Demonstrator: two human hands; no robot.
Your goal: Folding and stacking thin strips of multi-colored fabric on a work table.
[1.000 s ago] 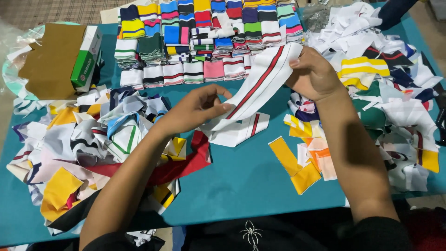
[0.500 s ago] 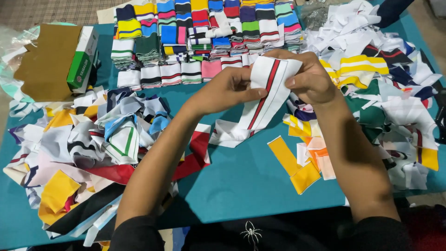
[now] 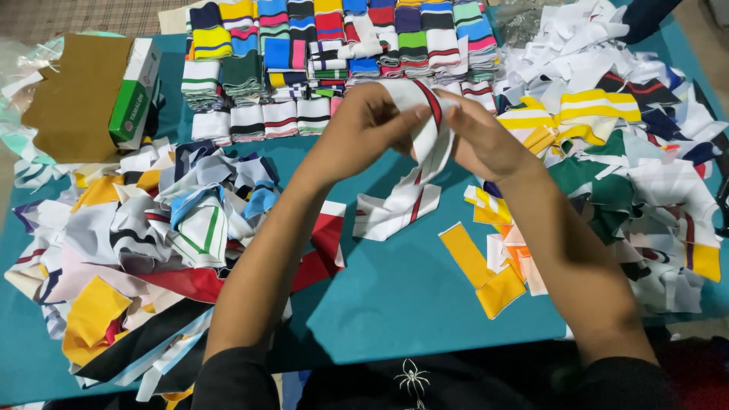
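Both hands' fingers pinching white red-striped fabric strip (image 3: pixel 414 171), left hand (image 3: pixel 364 125) now closer to right hand (image 3: pixel 482 140)

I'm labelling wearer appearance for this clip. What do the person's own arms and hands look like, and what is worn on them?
Both forearms are bare from elbow to wrist. Short black sleeves end near the elbows. The left hand and right hand are bare: no gloves, rings, watch or bracelets are visible. The black top has a small white spider motif.
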